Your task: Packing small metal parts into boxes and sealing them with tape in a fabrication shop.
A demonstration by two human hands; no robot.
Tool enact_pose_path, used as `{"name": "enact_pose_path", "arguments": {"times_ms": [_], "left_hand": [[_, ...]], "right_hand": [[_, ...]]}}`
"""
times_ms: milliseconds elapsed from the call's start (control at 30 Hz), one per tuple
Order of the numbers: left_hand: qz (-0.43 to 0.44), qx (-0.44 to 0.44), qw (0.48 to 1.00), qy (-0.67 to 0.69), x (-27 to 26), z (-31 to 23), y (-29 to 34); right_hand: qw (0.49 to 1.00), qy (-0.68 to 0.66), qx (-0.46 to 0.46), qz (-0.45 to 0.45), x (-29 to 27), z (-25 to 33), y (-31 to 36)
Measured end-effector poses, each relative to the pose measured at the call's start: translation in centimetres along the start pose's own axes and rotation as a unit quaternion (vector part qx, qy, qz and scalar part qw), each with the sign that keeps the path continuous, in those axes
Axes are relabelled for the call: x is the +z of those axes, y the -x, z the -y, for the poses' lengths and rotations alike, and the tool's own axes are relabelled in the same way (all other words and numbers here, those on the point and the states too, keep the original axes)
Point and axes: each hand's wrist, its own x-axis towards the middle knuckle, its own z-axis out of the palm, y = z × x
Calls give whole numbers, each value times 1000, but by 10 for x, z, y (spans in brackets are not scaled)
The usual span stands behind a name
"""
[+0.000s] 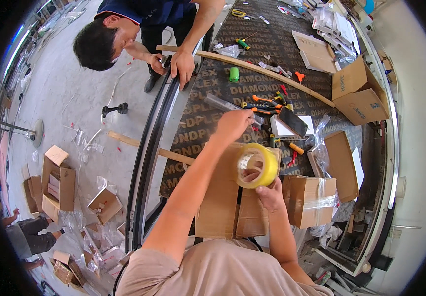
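Note:
My right hand [270, 194] grips a roll of clear yellowish packing tape [271, 167] from below, its round core facing left. Under the roll, close to my body, lies a brown cardboard box [216, 207] with a dark gap between its top panels. My left hand [234, 125] is stretched past the box's far edge, fingers closed; whatever they may hold is hidden. Just beyond it are orange-and-black handled tools [266, 104] and a clear plastic strip [220, 102]. A dark phone [292, 122] rests on a white box [281, 129] to its right.
A taped carton [311, 201] stands at right, an open carton [361, 91] farther back. A wooden strip [252, 65] crosses the dark printed tabletop [198, 123]. At far left another person [143, 19] handles a long black-edged frame [152, 133]. Cartons [59, 180] litter the floor.

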Motion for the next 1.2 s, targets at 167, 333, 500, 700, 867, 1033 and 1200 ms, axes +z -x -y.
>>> {"name": "enact_pose_path", "arguments": {"times_ms": [167, 333, 500, 700, 867, 1033, 1200], "left_hand": [[58, -6, 997, 42, -1, 13, -6], [94, 26, 995, 7, 7, 25, -9], [89, -8, 996, -28, 21, 43, -10], [186, -176, 910, 327, -2, 34, -15], [225, -183, 784, 549, -24, 29, -4], [261, -147, 738, 605, -33, 24, -3], [167, -122, 664, 718, -31, 29, -3]], "right_hand": [[994, 100, 33, -3, 15, 18, -7], [992, 43, 52, -108, 24, 34, -28], [968, -210, 136, 30, -14, 29, -81], [908, -356, 71, 209, -44, 17, -81], [895, -324, 59, 300, -45, 17, -80], [919, -283, 68, 265, -46, 42, -69], [947, -206, 59, 239, -43, 81, -78]]}}
